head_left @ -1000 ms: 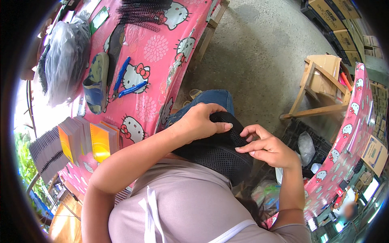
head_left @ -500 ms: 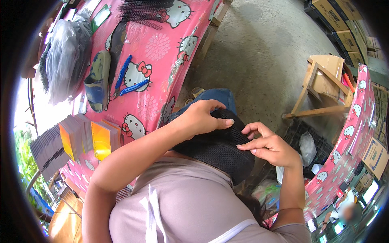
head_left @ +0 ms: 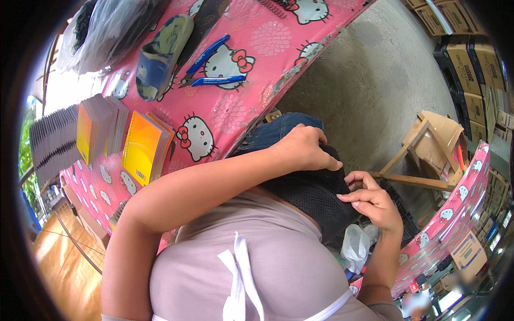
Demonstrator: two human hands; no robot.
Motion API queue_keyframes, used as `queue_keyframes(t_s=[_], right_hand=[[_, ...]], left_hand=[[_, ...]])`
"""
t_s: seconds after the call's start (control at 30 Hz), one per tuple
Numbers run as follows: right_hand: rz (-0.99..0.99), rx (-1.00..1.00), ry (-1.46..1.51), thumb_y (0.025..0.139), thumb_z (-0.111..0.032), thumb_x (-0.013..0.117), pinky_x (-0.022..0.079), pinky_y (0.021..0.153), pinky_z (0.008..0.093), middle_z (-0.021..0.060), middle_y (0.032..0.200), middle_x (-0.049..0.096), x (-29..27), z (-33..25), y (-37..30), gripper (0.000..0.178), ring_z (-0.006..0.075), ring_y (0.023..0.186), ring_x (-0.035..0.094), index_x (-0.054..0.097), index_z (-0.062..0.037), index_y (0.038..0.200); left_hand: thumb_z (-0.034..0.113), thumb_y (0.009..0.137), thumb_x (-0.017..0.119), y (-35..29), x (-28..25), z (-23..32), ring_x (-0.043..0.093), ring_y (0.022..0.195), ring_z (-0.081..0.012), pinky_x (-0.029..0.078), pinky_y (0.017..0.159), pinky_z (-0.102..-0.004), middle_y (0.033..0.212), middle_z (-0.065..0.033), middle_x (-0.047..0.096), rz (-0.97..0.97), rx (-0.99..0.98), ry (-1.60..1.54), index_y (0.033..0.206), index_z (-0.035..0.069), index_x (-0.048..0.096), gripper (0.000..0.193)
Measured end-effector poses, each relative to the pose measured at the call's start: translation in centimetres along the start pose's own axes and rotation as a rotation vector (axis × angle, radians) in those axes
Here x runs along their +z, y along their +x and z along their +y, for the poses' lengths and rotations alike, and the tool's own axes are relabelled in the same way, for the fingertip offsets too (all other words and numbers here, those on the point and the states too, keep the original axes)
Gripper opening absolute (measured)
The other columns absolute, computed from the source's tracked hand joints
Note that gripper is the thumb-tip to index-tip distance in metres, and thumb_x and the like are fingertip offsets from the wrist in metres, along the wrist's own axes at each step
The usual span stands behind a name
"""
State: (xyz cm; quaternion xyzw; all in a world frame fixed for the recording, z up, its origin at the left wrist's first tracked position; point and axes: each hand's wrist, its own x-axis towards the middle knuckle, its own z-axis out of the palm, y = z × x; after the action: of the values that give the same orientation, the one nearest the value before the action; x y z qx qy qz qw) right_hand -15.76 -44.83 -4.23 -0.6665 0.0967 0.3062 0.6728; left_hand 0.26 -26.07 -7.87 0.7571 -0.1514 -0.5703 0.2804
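You have a pink cat-printed surface (head_left: 276, 69) spanning 9 to 12 o'clock. On it, at your 11, lie blue-handled cutters (head_left: 218, 81), handles spread, with a blue-and-green sandal (head_left: 160, 59) just beside them and a plastic bag (head_left: 118, 32) past that. Yellow-orange spiral notebooks (head_left: 143, 142) stand at your 9. You'll find stacked cartons (head_left: 463, 67) at 2 and a wooden frame (head_left: 412, 181) at 3

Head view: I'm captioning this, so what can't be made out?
Head view:
Left hand: most finger ends hidden behind the hand itself.
Black mesh fabric: partly covered by that hand and forearm.
Grey plastic bag: cut off by the top edge.
Distant person: blurred, too small.
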Motion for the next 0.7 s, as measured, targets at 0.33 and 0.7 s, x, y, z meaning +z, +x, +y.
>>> queue_keyframes(t_s=[0.33,0.7], right_hand=[[0.018,0.019,0.003,0.077,0.001,0.055,0.036,0.096,0.0342,0.011,0.122,0.046,0.39,-0.38,0.0,0.03,0.0227,0.11,0.046,0.071,-0.0029,0.102],[0.021,-0.013,-0.007,0.078,0.002,0.054,0.037,0.097,0.0344,0.0108,0.123,0.045,0.39,-0.13,-0.23,0.03,0.0231,0.11,0.046,0.071,-0.0037,0.103]], left_hand=[[0.051,0.063,0.076,-0.29,0.01,-0.35,0.054,0.111,-0.0349,0.043,0.095,-0.0377,0.117,-0.0231,0.053,-0.017,0.028,-0.007,0.114,0.002,0.062,0.072],[0.049,0.063,0.077,-0.28,0.1,-0.18,0.053,0.113,-0.0343,0.043,0.096,-0.0377,0.119,-0.0237,0.053,0.0,0.024,0.005,0.113,0.003,0.063,0.069]])
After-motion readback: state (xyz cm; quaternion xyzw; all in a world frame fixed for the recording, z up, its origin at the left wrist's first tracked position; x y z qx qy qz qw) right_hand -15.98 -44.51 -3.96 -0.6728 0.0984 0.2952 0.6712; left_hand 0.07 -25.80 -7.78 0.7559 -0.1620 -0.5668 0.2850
